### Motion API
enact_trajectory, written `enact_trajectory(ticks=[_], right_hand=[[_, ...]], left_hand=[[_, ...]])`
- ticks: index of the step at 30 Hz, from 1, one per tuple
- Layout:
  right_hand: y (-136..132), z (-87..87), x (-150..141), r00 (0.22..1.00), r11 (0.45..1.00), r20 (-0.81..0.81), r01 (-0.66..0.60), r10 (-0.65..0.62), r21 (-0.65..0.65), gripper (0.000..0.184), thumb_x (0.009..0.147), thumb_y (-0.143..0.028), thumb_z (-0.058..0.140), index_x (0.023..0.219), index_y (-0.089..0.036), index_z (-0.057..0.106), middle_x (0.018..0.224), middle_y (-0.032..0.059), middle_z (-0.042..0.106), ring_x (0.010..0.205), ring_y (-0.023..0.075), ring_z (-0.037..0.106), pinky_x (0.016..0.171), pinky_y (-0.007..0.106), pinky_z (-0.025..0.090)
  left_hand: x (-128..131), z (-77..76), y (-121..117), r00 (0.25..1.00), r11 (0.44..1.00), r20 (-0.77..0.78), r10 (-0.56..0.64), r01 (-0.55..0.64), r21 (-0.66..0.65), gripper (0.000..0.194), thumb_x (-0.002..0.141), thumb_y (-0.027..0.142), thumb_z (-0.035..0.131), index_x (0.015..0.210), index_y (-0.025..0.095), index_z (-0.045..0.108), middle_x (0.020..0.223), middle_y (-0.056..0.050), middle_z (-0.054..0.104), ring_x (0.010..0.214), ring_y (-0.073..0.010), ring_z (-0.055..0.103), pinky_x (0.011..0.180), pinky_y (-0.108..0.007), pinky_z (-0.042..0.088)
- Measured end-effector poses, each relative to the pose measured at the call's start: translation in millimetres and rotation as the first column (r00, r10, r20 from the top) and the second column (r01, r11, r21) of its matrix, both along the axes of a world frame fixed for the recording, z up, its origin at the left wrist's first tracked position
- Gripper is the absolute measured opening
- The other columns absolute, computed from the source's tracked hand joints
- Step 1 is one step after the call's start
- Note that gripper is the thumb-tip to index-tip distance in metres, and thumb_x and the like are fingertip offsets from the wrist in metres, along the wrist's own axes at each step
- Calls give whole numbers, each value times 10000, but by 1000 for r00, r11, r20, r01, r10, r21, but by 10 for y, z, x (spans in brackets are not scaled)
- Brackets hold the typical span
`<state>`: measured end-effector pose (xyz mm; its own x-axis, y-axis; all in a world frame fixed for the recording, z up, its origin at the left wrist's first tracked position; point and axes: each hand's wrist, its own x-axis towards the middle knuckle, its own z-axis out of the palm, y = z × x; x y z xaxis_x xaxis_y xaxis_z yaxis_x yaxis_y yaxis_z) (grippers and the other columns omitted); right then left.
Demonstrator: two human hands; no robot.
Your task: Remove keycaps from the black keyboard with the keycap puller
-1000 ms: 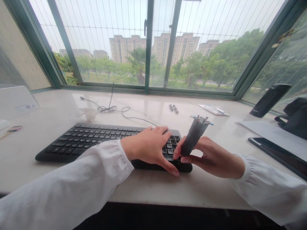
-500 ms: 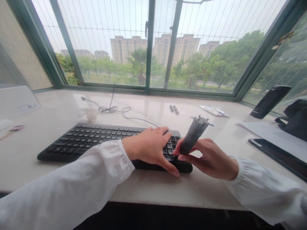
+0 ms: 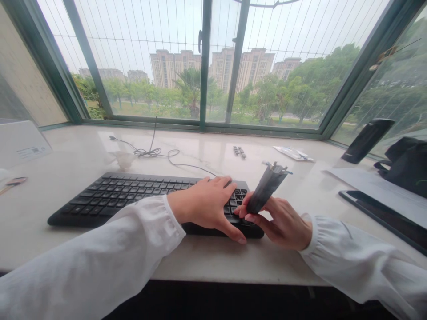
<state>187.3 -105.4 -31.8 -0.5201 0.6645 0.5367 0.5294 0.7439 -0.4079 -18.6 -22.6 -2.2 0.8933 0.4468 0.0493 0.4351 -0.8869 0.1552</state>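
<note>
A black keyboard (image 3: 113, 198) lies on the pale stone counter (image 3: 83, 155) in front of me. My left hand (image 3: 205, 206) rests flat on its right end, fingers spread over the number keys and thumb down at the front edge. My right hand (image 3: 283, 222) pinches the lower end of a dark grey tube-shaped tool (image 3: 265, 189), which tilts up and to the right; its lower tip sits at the keys by the keyboard's right edge. Small prongs and a blue bit stick out of the tool's top.
A thin black cable (image 3: 156, 153) coils behind the keyboard. Two small dark pieces (image 3: 239, 151) and a flat packet (image 3: 293, 153) lie further back. A black cylinder (image 3: 367, 140), a dark bag (image 3: 408, 164) and a tablet (image 3: 383, 218) sit right; a white box (image 3: 20, 142) left.
My right hand has drawn slightly left and closer to the keyboard with the tool. My left hand stays on the keys.
</note>
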Motion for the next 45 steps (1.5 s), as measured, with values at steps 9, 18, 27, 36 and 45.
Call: enact_trajectory(ticks=[9,18,27,36,45], right_hand=[[-20,-39,-10,999,992,21,46,-49,114,177,931,-158,524,1092,-214,476,952,55,699,859,170,727,739,243,591],[-31,-22,-32,995,992,18,96,-98,86,128,953,-210,510,1070,-225,461,939,61,696,787,179,734,688,255,598],[-8,-4,-14,998,992,44,46,-52,120,144,951,-208,520,1085,-220,470,918,46,714,815,180,732,700,262,580],[-4,77,-52,996,971,49,59,-72,230,80,966,-295,508,970,-216,521,821,39,700,719,180,661,741,324,544],[-10,78,-57,993,976,25,109,-116,191,96,946,-316,547,951,-221,537,816,30,680,696,164,651,699,283,546]], left_hand=[[2,-33,24,1000,1000,0,-4,4,10,1041,621,861,526,1413,201,379,1506,-167,339,1363,-370,343,1092,-471,307],[-1,-17,9,1000,1000,-9,-4,4,18,1024,629,850,529,1409,203,376,1495,-166,353,1353,-363,360,1089,-468,310],[0,3,2,1000,1000,-18,-4,4,5,1011,632,853,521,1391,196,403,1486,-167,359,1350,-382,360,1058,-453,343],[-1,-11,5,1000,1000,-30,-6,6,17,1089,634,868,501,1466,192,309,1528,-191,294,1380,-377,318,1103,-495,288],[4,-15,8,999,1000,-33,6,-6,10,1061,632,854,528,1445,197,341,1533,-172,301,1375,-375,329,1100,-468,296]])
